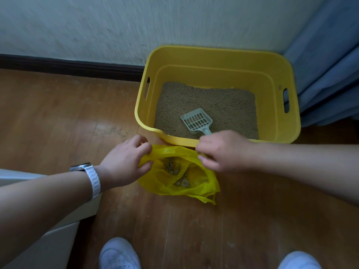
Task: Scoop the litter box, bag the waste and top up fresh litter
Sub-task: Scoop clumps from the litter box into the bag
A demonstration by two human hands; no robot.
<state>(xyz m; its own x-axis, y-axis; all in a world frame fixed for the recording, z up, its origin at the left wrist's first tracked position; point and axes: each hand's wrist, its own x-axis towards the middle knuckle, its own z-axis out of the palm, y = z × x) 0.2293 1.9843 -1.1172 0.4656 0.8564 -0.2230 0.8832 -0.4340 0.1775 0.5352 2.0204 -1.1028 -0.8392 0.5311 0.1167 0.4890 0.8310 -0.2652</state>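
1. Yellow plastic film: in the head view, the waste bag lay on the wooden floor, just in front of the yellow litter box and touching or nearly touching its near wall.
2. Clumps of soiled litter sat inside the bag, visible through the film.
3. The left hand pinched the bag's left rim between thumb and curled fingers. The right hand gripped the right rim, fingers curled and thumb pressed to the film. Between them the mouth was held apart.
4. The grey slotted scoop rested on the litter inside the box, its handle towards the near wall, gripped by neither hand.
5. Handling, as judged: the bag was soft, limp and light, slack everywhere except at the pinched rim. The film looked thin and liable to tear or slip. Best purchase was at the rim or the loose handle ends, gathered together above the clumps.
6. Also noted: a white-strapped watch on the left wrist, a blue curtain to the right of the box, and white shoes at the lower edge.
7. Markings: no brand, label or legible writing was found on any item.
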